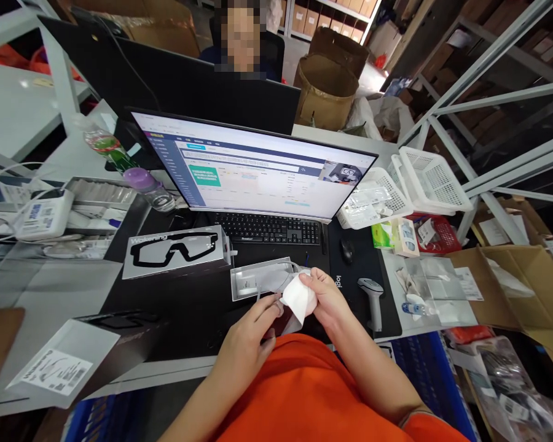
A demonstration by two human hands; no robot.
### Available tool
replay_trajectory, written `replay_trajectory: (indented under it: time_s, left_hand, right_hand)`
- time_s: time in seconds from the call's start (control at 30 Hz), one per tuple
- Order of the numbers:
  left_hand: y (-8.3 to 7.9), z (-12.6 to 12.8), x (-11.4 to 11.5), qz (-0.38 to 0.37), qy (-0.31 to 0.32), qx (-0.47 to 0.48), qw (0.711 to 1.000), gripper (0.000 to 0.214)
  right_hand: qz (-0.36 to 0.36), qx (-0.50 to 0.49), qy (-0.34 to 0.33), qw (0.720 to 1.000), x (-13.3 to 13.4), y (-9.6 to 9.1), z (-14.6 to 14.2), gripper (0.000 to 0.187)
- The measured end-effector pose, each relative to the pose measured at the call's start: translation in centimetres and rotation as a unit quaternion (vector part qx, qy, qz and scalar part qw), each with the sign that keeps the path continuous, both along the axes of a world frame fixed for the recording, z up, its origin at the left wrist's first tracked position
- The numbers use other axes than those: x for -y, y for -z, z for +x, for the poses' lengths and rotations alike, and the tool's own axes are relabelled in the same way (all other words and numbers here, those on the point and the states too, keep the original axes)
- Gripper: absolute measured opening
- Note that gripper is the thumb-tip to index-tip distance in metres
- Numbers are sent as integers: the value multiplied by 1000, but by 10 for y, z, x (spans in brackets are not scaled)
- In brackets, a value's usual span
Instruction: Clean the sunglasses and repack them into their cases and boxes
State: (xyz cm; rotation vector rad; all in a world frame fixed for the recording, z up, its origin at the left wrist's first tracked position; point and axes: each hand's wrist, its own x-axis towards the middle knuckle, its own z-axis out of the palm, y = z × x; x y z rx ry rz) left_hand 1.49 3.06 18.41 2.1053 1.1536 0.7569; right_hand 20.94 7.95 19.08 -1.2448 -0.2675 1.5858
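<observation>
My right hand (325, 298) is closed on a white wipe (299, 299), which hangs folded over whatever lies between my hands. My left hand (255, 328) pinches what seems to be a pair of glasses (282, 320); a dark reddish lens and thin arms show, while the rest is hidden by the fingers and wipe. Just beyond my hands lies an open grey box (245, 283) with a small white piece inside. A box printed with black glasses (177, 250) stands left of it. Another similar box (74, 359) is at the near left.
A monitor (253, 172) and keyboard (267, 228) stand ahead. On the right are a mouse (346, 250), a barcode scanner (372, 301), white baskets (435, 178) and a cardboard box (529, 288). A purple-capped bottle (151, 190) is at left. A person (240, 43) sits behind the monitors.
</observation>
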Motion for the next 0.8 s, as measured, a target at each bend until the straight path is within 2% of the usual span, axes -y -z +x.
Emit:
replay_trajectory:
  time_s: [0.13,0.3,0.43,0.57,0.67,0.8]
  left_hand:
    - [5,1,3,-15,-5,41,999,40]
    - [4,2,6,-16,-55,82,995,42]
    - [7,3,6,-17,-72,79,994,40]
    - [18,4,4,-34,-90,93,991,35]
    - [23,5,4,-58,-101,117,986,34]
    - [22,7,4,-81,-120,141,979,32]
  right_hand:
    - [0,3,23,1000,-8,15,16,60]
    - [2,-4,3,1000,1,27,32,48]
    - [26,-9,-6,1000,12,25,35,46]
    - [46,-8,-12,999,18,16,34,43]
    - [57,9,-20,998,24,13,31,47]
    - [71,44,-22,996,33,19,24,55]
